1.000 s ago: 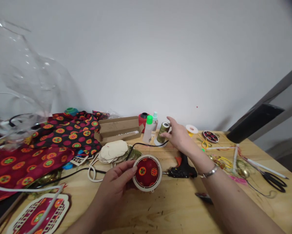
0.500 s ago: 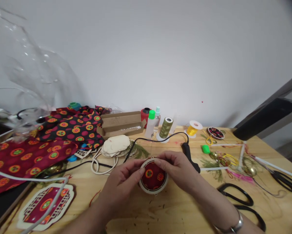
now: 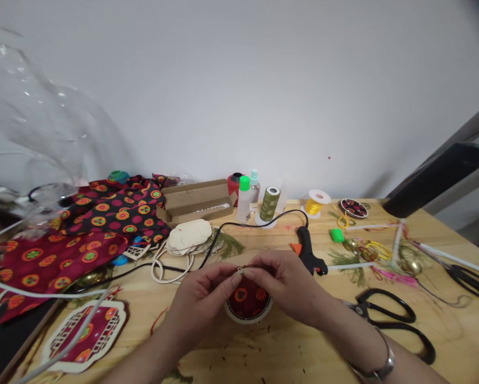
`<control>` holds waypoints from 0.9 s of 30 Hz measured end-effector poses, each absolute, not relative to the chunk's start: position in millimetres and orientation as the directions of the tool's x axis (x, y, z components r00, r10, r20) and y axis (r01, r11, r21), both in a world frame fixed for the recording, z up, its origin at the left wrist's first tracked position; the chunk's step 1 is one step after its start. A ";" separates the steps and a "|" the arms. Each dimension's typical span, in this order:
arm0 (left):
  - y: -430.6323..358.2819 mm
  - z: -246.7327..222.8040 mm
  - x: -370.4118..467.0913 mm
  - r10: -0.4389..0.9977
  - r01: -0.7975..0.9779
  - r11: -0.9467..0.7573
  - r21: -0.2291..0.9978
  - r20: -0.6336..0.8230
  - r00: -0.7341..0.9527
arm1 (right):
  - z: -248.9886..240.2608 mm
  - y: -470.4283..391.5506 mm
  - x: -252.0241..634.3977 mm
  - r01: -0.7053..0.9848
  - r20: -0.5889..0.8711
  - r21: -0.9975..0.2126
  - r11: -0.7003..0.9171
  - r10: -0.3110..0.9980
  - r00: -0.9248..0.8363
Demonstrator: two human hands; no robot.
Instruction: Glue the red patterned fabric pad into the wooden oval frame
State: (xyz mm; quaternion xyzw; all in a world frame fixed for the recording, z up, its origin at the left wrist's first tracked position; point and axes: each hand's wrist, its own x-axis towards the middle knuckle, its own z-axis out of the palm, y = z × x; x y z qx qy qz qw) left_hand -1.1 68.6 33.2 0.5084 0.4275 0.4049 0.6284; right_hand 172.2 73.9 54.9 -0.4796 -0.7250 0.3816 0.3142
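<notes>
A round pale-rimmed frame with dark red patterned fabric (image 3: pixel 250 304) is held between both hands above the wooden table. My left hand (image 3: pixel 207 296) pinches its upper left edge, thumb on the front face. On the upper right edge, my right hand (image 3: pixel 281 280) closes with the thumb laid over the fabric. The two thumb tips nearly meet at the small tab on top. Fingers behind the frame are partly hidden.
A black glue gun (image 3: pixel 309 253) lies beyond my right hand; black scissors (image 3: pixel 387 314) lie to its right. Stacked wooden shapes (image 3: pixel 190 236), an open cardboard box (image 3: pixel 199 201), bottles and thread spools (image 3: pixel 270 204) stand behind. Patterned cloth (image 3: pixel 115 205) covers the left; a fabric-filled plaque (image 3: pixel 85 335) lies nearer.
Both thumbs have moved together toward the frame's top, and the frame is tilted differently, its top now more covered. The view has shifted slightly; more of the glue gun shows.
</notes>
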 end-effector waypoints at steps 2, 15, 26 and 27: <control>68.6 34.7 -0.4 0.943 -0.079 0.172 0.982 -0.141 0.302 | 54.8 73.4 172.1 0.456 0.075 -0.857 0.238 0.935 -0.346; 77.5 33.7 -5.5 0.946 -0.386 0.320 0.865 -0.314 0.081 | 58.7 81.3 173.2 0.135 -0.033 -0.991 0.002 0.967 -0.253; 74.6 30.9 -4.7 0.940 -0.320 0.311 0.895 -0.240 0.243 | 49.0 72.0 175.4 0.301 0.074 -0.940 0.161 0.958 -0.278; 74.5 30.9 -4.5 0.931 -0.283 0.320 0.904 -0.244 0.272 | 49.7 70.7 176.0 0.330 0.103 -0.921 0.206 0.947 -0.304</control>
